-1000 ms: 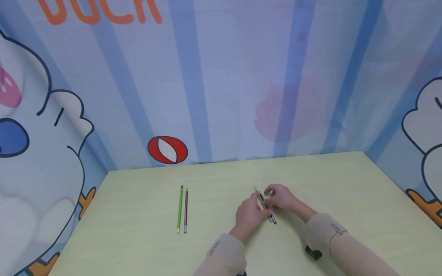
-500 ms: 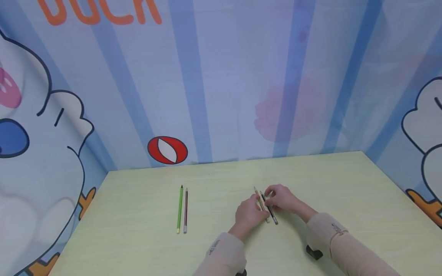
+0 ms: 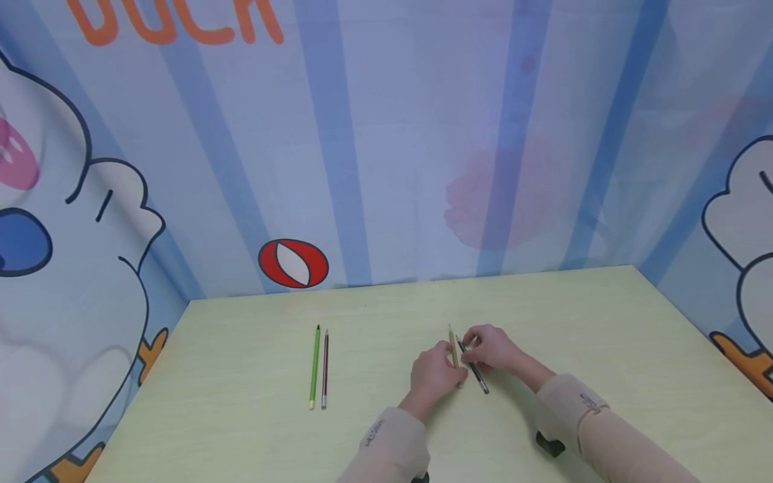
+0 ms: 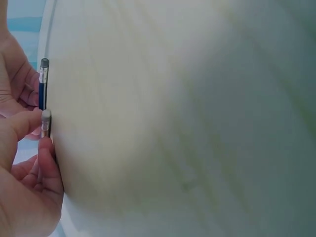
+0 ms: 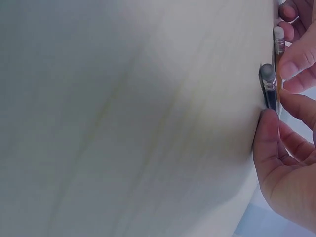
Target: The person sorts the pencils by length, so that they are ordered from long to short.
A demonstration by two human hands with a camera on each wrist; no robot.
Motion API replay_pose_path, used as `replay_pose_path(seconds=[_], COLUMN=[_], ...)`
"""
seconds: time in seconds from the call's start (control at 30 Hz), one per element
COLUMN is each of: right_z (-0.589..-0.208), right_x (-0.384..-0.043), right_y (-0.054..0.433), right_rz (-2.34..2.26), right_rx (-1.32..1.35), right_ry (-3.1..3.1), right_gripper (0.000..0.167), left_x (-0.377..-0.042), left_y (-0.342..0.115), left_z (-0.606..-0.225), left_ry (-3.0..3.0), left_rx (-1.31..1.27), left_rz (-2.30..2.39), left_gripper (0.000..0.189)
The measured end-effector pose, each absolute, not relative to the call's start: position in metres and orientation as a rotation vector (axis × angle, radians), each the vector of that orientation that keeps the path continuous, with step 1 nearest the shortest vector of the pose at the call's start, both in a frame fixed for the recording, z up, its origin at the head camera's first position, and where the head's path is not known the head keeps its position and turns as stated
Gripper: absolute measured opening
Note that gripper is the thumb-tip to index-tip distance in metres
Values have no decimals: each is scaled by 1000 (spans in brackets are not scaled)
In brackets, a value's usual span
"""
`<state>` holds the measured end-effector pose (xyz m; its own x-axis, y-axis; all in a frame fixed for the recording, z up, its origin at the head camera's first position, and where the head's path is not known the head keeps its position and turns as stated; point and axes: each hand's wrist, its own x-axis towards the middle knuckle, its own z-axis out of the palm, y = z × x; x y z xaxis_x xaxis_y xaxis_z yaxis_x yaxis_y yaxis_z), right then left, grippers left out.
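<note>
My left hand (image 3: 435, 374) pinches a yellow pencil (image 3: 455, 352) between thumb and fingers, low over the table. Just to its right, my right hand (image 3: 492, 348) pinches a black pencil (image 3: 480, 380). The two pencils lean apart toward their eraser ends, their tips close together at the far end. In the left wrist view, the yellow pencil's pale eraser (image 4: 46, 116) shows above my thumb and finger, with the black pencil (image 4: 43, 91) beyond. From the right wrist, the black pencil's dark eraser (image 5: 268, 72) is nearest and the yellow pencil's white eraser (image 5: 279, 33) lies behind it.
Farther left on the pale yellow table (image 3: 241, 376), a green pencil (image 3: 315, 367) and a dark red pencil (image 3: 325, 369) lie side by side, tips away from me. A printed cloth backdrop (image 3: 398, 168) stands along the table's back and sides.
The yellow and black pencils, side by side earlier, have come apart at their eraser ends. The yellow one has turned more upright in view with its eraser moving left; the black one shifted slightly right.
</note>
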<state>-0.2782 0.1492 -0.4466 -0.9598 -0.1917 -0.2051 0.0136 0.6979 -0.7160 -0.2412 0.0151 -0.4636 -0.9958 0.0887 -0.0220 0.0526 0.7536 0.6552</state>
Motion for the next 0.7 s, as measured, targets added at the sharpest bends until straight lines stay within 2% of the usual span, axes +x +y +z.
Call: replay_pose_path(seconds=[0.7], right_z=[-448], right_x=[-278], right_y=[145], right_rz=[-995], right_rx=[-159], right_ry=[2725], right_gripper=[23], left_x=[-242], left_y=[16], left_z=[-463], left_ry=[2951], left_rx=[97], left_rz=[1025], left_gripper=[39])
